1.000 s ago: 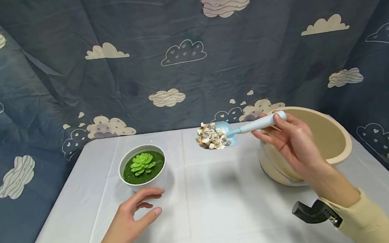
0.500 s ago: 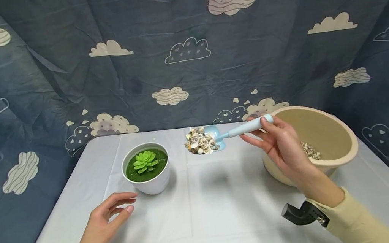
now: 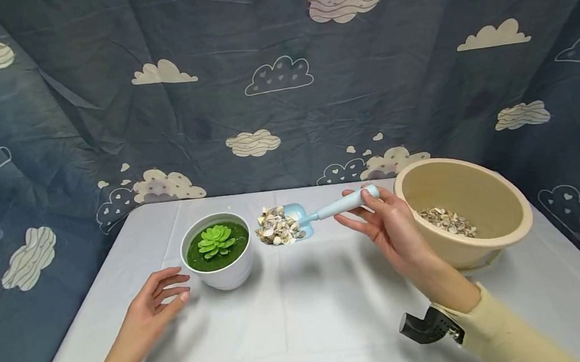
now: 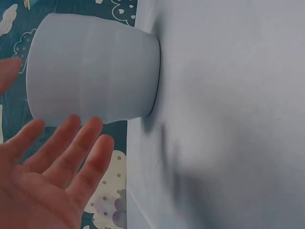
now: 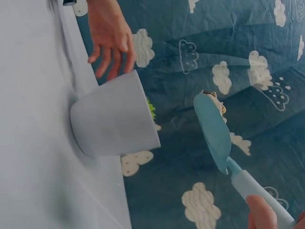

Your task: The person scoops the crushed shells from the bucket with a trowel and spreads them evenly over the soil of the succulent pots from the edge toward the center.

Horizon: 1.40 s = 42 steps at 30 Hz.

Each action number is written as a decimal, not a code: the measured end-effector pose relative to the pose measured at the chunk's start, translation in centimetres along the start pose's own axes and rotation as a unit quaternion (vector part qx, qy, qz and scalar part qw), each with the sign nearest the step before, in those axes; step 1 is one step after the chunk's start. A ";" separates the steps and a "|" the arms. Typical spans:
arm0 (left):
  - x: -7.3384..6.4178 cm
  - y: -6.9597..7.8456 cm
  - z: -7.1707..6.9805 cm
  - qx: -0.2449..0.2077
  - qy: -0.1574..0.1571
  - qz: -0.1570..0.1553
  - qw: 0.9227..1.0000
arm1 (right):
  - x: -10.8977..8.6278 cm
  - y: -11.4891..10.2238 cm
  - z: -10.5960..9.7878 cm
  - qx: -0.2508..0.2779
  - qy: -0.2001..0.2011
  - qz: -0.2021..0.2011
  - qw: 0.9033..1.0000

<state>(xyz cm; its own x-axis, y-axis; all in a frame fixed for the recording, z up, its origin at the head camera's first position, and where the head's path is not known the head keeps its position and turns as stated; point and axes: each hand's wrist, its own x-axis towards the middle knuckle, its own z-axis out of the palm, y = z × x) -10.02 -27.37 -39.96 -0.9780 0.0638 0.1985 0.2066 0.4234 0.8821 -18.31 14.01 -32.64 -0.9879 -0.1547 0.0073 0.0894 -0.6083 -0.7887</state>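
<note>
My right hand (image 3: 393, 227) grips the pale handle of a light-blue scoop (image 5: 214, 129), holding it above the table. Small seashells (image 3: 278, 226) are heaped on its blade, just right of a white flowerpot (image 3: 226, 274). Inside that pot a bright green succulent (image 3: 216, 241) sits on a dark green surface. My left hand (image 3: 151, 305), fingers spread and relaxed, is beside the pot's left side and holds nothing. In the left wrist view the fingertips (image 4: 95, 126) appear close to the pot's wall; whether they touch it I cannot tell.
A large beige basin (image 3: 521, 231) stands at the right of the table, with more shells (image 3: 449, 222) in its bottom. White cloth covers the table (image 3: 291, 328). A dark cloud-patterned curtain (image 3: 285, 119) hangs behind it.
The loaded scoop has moved left in my right hand, away from the basin and closer to the pot. My left hand has drawn back left from in front of the pot to its side.
</note>
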 end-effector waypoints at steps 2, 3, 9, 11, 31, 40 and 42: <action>0.3 0.0 -0.1 -0.006 -0.007 -0.005 1.000 | 0.1 0.5 0.2 -0.007 0.007 0.007 1.000; 0.5 -0.1 -0.1 -0.012 -0.009 -0.009 1.000 | 0.1 0.7 0.3 -0.010 0.008 0.011 1.000; 1.5 -0.2 -0.1 -0.047 -0.029 -0.028 0.998 | 0.6 2.2 0.8 -0.007 0.023 0.022 0.999; 2.1 -0.2 -0.1 -0.059 -0.041 -0.028 0.997 | 0.8 2.7 1.0 -0.004 0.029 0.018 0.999; 6.9 -2.0 -0.1 -0.180 -0.137 0.007 0.974 | 2.1 5.6 2.8 -0.030 0.039 -0.036 0.998; 8.1 -1.3 0.0 -0.162 -0.151 0.006 0.975 | 2.5 6.2 3.3 -0.035 0.034 -0.070 0.996; 8.2 -1.2 0.0 -0.159 -0.156 -0.006 0.975 | 2.7 6.3 3.3 -0.034 0.035 -0.073 0.996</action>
<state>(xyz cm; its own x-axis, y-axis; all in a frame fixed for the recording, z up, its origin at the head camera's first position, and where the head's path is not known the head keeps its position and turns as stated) -18.30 -27.35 -39.35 -0.9310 0.3532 0.0923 0.1455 0.1272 0.9811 -19.95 7.21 -35.51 -0.9964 -0.0117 0.0838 -0.0625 -0.5662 -0.8219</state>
